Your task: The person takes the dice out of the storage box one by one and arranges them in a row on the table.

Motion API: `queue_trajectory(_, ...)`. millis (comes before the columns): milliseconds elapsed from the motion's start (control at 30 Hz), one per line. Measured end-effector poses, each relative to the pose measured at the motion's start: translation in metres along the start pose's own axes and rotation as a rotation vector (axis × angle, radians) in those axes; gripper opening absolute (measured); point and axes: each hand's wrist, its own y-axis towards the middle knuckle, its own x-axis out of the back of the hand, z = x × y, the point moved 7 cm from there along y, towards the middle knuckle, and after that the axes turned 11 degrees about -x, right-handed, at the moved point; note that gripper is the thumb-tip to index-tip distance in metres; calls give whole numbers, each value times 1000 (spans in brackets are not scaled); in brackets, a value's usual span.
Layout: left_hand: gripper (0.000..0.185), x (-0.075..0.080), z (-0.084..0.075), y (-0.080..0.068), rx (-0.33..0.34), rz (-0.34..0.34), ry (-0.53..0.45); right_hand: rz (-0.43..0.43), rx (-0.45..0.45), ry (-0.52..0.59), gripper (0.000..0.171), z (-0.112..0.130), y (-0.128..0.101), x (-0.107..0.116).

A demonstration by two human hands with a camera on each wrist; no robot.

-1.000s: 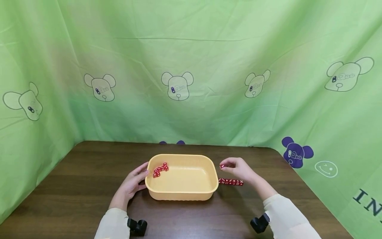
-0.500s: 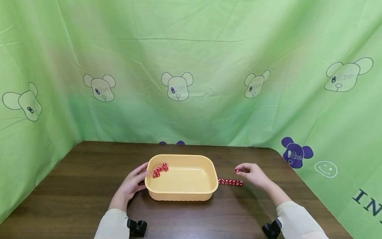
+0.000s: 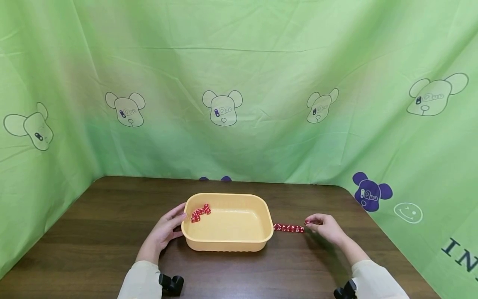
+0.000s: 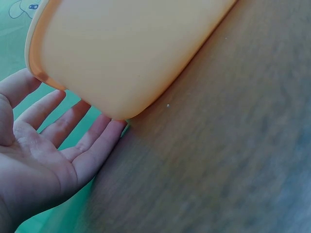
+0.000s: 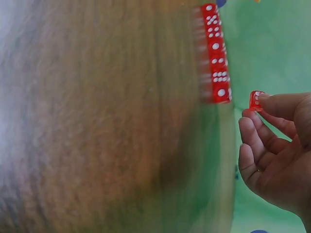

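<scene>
Pinching one red die [image 5: 255, 100] at right centre of the wrist view, right hand [image 3: 326, 227] hovers beside the dice row [image 3: 288, 227]; head view blurs this. Left hand [image 3: 164, 232], fingers straight, rests against the tub [image 3: 228, 243], frame centre.

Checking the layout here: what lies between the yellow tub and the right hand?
A row of red dice on the table, between the tub and the right hand, which pinches one more die. The head view shows it.
</scene>
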Motion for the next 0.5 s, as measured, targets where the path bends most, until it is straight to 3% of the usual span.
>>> queue_trajectory(500,50,-1,-1,0,-7,11,-2,-10,-89,7,15,-23,4,-7)
